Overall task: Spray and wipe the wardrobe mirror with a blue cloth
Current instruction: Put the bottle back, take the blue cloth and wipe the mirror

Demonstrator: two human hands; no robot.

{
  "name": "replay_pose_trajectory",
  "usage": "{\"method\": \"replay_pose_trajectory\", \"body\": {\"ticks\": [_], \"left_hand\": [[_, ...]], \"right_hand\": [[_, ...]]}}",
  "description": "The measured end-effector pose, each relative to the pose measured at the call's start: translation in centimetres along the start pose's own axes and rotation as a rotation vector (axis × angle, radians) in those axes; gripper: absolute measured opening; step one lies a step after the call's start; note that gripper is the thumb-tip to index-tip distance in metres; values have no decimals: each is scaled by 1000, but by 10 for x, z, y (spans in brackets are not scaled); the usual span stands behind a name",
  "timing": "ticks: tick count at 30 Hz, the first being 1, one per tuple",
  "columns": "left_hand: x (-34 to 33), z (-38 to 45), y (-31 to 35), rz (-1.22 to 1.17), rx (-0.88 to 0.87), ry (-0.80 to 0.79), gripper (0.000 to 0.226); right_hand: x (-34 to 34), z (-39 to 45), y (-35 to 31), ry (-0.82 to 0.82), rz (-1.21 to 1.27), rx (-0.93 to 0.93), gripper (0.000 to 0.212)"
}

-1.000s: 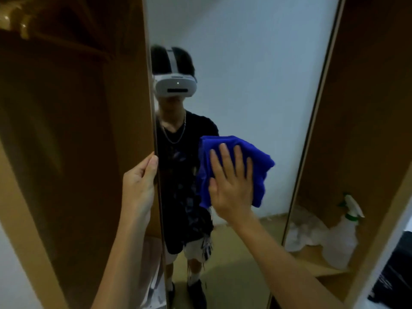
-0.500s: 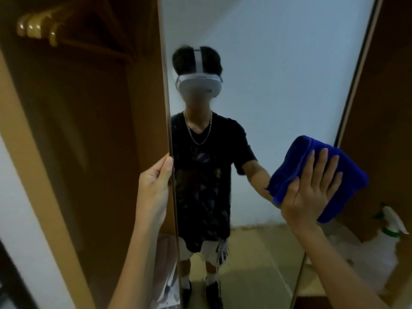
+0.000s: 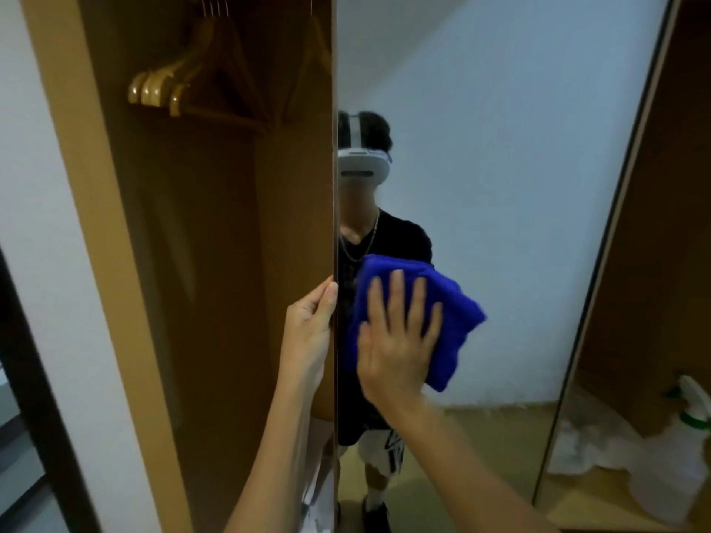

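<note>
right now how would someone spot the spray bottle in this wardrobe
Start at the tall mirror door, then look past its right edge into the open compartment. Low on the shelf there stands the spray bottle, translucent white with a green collar, beside crumpled white plastic.

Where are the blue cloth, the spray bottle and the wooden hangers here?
blue cloth (image 3: 458,313): head view, on the bunched fabric right of the fingers.
spray bottle (image 3: 677,471): head view, on its pale body.
wooden hangers (image 3: 154,88): head view, on their rounded shoulder ends.
</note>
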State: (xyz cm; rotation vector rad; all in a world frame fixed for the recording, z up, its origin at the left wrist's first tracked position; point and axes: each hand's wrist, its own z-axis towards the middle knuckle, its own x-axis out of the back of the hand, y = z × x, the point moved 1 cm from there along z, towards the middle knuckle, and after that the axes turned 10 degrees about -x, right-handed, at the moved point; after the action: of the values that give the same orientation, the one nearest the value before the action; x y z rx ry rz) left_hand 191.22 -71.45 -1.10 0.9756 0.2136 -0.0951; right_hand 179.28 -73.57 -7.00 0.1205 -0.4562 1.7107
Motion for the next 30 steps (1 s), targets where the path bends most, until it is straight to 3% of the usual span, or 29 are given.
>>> {"method": "replay_pose_trajectory", "body": {"ticks": [2,6,13,19,30], "left_hand": [[1,1,-4,-3,28,-31,33],[5,2,-2,7,35,-74,23],[15,-12,-26,38,74,-77,31],[18,-48,-71,74,158,29,39],[22,-66,-102,6,97,79,41]], "right_hand": [[-3,-5,-17,-49,7,93,51],[1,-8,-18,-71,15,92,52],[1,-11,-18,-69,30,86,51],[-10,-35,-18,-86,38,43,53],[-33,-92,7,-68,14,127,57]]}}
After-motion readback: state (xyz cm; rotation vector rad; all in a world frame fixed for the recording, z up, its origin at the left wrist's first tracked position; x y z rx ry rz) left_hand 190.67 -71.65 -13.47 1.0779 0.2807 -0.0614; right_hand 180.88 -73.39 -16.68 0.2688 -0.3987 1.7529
